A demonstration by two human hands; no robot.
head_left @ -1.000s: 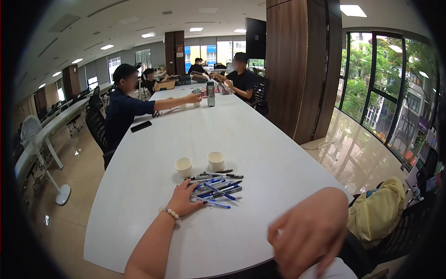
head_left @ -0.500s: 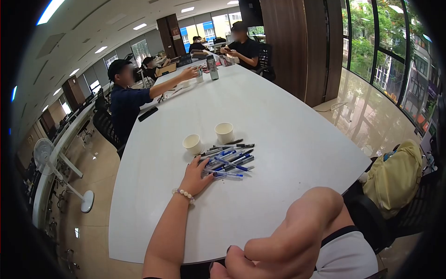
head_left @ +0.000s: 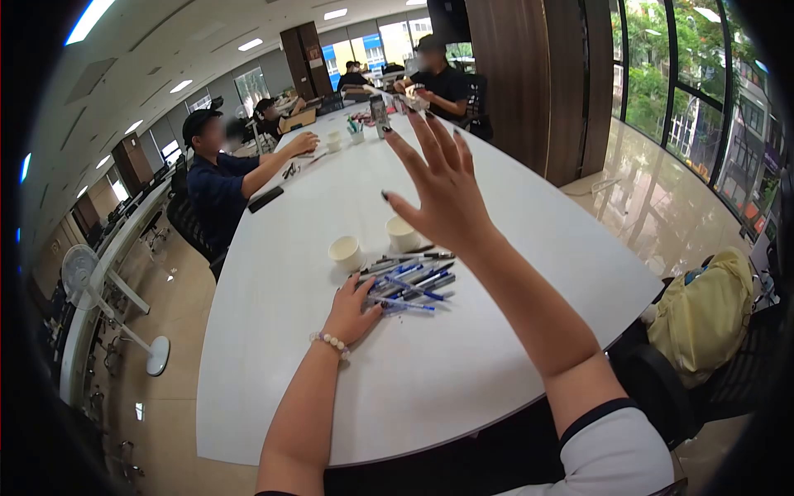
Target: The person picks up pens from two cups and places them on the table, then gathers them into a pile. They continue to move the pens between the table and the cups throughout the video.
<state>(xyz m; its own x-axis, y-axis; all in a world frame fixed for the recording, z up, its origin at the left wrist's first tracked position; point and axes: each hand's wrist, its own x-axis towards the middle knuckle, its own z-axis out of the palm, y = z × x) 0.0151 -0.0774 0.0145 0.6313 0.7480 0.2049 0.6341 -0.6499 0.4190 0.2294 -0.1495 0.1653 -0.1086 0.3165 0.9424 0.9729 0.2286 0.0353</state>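
A loose pile of blue, black and grey pens [head_left: 413, 281] lies on the white table [head_left: 273, 331]. At the pile's left edge rests my left hand [head_left: 352, 308], palm down with fingers apart, its fingertips touching the nearest pens; a bead bracelet [head_left: 333, 341] circles the wrist. My right hand [head_left: 442, 194] is raised in the air over the table, fingers spread and holding nothing. Behind the pens stand two white paper cups: the left cup [head_left: 345, 252] shows whole, while the right cup [head_left: 403, 235] is partly covered by my right hand.
A person in a dark shirt [head_left: 217, 186] sits at the left side near a black phone-like case [head_left: 265, 199]. Another person [head_left: 442, 87] sits at the far end. A bottle [head_left: 379, 114] and a cup of pens [head_left: 356, 131] stand farther back. A yellow bag [head_left: 703, 318] is at right.
My right hand has swung up and forward from near my body to above the table, its fingers spreading. My left hand stays by the pens. The person at left has drawn an arm back.
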